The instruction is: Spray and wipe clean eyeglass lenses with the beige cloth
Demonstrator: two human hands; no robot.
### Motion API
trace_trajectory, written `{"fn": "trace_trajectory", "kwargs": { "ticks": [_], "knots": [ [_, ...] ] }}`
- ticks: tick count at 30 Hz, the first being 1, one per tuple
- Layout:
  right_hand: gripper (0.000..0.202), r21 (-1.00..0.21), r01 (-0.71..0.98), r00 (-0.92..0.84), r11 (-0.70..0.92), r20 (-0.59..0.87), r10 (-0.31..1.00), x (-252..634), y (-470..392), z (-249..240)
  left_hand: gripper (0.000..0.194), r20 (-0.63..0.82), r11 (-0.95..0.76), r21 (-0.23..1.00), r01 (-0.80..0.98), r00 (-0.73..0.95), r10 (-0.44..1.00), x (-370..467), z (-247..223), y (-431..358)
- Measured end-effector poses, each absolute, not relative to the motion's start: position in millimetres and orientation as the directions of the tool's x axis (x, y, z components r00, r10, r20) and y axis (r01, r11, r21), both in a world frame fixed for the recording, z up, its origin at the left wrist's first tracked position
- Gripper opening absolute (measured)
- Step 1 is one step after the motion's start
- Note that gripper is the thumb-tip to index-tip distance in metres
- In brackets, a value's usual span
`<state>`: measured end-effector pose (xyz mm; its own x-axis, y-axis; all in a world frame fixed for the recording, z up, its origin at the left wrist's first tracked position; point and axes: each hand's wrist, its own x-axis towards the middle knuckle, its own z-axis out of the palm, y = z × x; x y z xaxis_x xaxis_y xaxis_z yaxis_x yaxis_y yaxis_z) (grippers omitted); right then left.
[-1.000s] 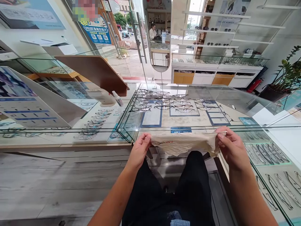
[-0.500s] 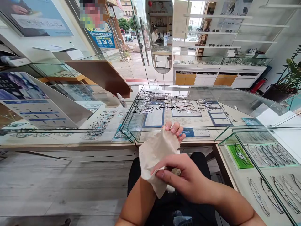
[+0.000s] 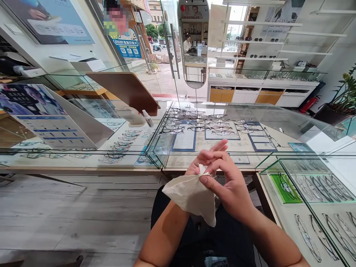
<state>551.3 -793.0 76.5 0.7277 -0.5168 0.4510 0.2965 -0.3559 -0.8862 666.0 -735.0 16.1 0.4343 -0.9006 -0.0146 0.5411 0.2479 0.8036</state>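
Observation:
A cream-coloured cloth (image 3: 189, 194) with a zigzag-cut edge hangs in front of me, above my lap. My right hand (image 3: 235, 185) pinches its upper edge between thumb and fingers. Behind the cloth is my left hand (image 3: 204, 157), its fingertips closed about the cloth's top corner while other fingers stretch out past it. The cloth covers part of the left palm and wrist. Whether anything lies inside the cloth cannot be seen.
Glass display cases with eyeglass frames (image 3: 198, 120) stand ahead, and another case with glasses (image 3: 329, 187) is at right. A desk calendar (image 3: 52, 122), a brown board (image 3: 126, 91) and a small white bottle (image 3: 148, 118) stand on the left counter. A mirror (image 3: 194, 44) is beyond.
My right hand has moved up to the cloth's top edge, next to the left fingers. The cloth, spread upward before, now hangs down from the fingers. The view has shifted slightly.

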Motion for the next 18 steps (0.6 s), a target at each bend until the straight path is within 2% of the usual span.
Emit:
{"fn": "trace_trajectory", "kwargs": {
  "ticks": [3, 4, 6, 9, 11, 12, 13, 15, 18],
  "knots": [
    [0.016, -0.922, 0.297, 0.805, -0.249, 0.381, -0.454, 549, -794, 78, 0.110, 0.185, 0.378, 0.776, 0.505, 0.390, -0.902, 676, 17, -737],
    [0.018, -0.941, 0.282, 0.835, -0.185, 0.336, -0.435, 548, -794, 78, 0.117, 0.231, 0.382, 0.784, 0.489, 0.341, -0.911, 680, 15, -737],
    [0.025, -0.971, 0.240, 0.885, -0.021, 0.228, -0.406, 547, -795, 78, 0.119, 0.252, 0.332, 0.829, 0.449, 0.231, -0.940, 689, 12, -735],
    [0.031, -0.971, 0.208, 0.896, 0.120, 0.140, -0.422, 544, -800, 75, 0.100, 0.212, 0.261, 0.879, 0.398, 0.164, -0.963, 705, 14, -722],
    [0.030, -0.979, 0.196, 0.865, 0.057, 0.145, -0.480, 542, -806, 72, 0.074, 0.191, 0.238, 0.899, 0.367, 0.161, -0.968, 718, 24, -709],
    [0.030, -0.983, 0.182, 0.848, 0.003, 0.156, -0.506, 541, -809, 71, 0.065, 0.183, 0.222, 0.914, 0.340, 0.143, -0.973, 724, 31, -702],
    [0.031, -0.985, 0.166, 0.836, -0.047, 0.166, -0.523, 540, -812, 69, 0.066, 0.184, 0.208, 0.930, 0.305, 0.104, -0.977, 729, 40, -696],
    [0.033, -0.983, 0.143, 0.824, -0.115, 0.183, -0.536, 539, -815, 67, 0.065, 0.162, 0.167, 0.977, 0.133, 0.053, -0.985, 735, 59, -684],
    [0.029, -0.972, 0.150, 0.814, -0.179, 0.224, -0.537, 540, -816, 65, 0.037, 0.147, 0.118, 0.977, -0.176, 0.166, -0.975, 729, 80, -676]
  ]
}}
